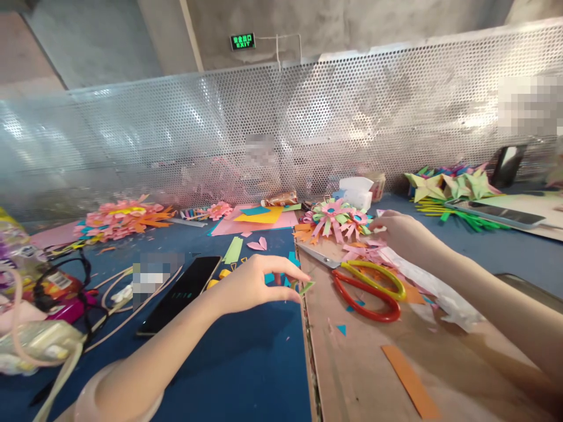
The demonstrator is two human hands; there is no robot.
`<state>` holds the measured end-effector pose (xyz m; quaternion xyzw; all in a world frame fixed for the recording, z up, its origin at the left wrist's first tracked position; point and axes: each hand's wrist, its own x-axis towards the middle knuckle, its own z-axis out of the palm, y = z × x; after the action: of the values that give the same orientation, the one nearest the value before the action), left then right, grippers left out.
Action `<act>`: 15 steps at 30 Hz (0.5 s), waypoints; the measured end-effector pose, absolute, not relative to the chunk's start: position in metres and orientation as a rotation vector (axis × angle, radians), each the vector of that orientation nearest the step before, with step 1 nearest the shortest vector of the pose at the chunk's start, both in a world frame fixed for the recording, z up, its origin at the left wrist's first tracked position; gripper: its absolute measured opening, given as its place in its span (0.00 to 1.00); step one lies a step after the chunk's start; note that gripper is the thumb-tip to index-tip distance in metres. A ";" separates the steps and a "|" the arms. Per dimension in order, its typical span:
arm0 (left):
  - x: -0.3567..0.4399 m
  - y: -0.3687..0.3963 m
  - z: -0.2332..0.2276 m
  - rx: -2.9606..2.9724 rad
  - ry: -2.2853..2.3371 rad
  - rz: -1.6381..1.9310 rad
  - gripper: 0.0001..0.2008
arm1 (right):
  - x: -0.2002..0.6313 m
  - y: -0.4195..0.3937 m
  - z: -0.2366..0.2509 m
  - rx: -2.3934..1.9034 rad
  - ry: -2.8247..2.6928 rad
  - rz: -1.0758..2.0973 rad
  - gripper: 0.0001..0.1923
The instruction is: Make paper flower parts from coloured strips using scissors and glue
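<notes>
My left hand (253, 278) hovers over the seam between the blue and the brown tabletop. Its thumb and fingertips close on a small green paper piece (307, 287). Farther off to the right, my right hand (398, 230) reaches beside a pile of pink and green paper flowers (331, 218). The fingers there are curled together, and whatever they grip is too small to name. Scissors (369, 282) with one red and one yellow handle lie between my hands, blades pointing left. An orange paper strip (410, 381) rests nearer to me on the brown board.
A phone (180, 296) and cables (99, 328) lie to my left. Coloured paper sheets (259, 219) are stacked at the back. Yellow-green paper stars (453, 186) and a tablet-like device (501, 212) sit at right. A perforated metal screen (272, 117) stands behind.
</notes>
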<state>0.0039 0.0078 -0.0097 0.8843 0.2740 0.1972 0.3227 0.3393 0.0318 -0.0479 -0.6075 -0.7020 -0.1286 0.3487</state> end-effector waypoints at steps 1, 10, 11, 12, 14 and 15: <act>0.004 0.007 -0.009 2.263 0.715 0.538 0.15 | 0.338 0.031 -0.046 -1.594 -1.830 -0.362 0.08; 0.006 0.002 -0.009 1.783 0.624 0.636 0.14 | 0.286 0.004 -0.029 -1.229 -2.158 -0.423 0.11; 0.006 0.001 -0.009 1.773 0.614 0.644 0.14 | 0.276 -0.003 -0.029 -1.052 -2.250 -0.313 0.10; 0.006 0.000 -0.009 1.772 0.607 0.648 0.13 | 0.267 -0.009 -0.029 -0.920 -2.293 -0.208 0.11; 0.007 -0.001 -0.009 1.795 0.600 0.643 0.13 | 0.252 -0.022 -0.029 -0.789 -2.315 -0.064 0.13; 0.008 -0.001 -0.009 1.814 0.599 0.641 0.13 | 0.246 -0.027 -0.030 -0.771 -2.317 -0.026 0.11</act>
<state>0.0076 -0.0011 -0.0090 0.7611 0.2515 0.2689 0.5341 0.2456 -0.0273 -0.0298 -0.2966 -0.8914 -0.0100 0.3426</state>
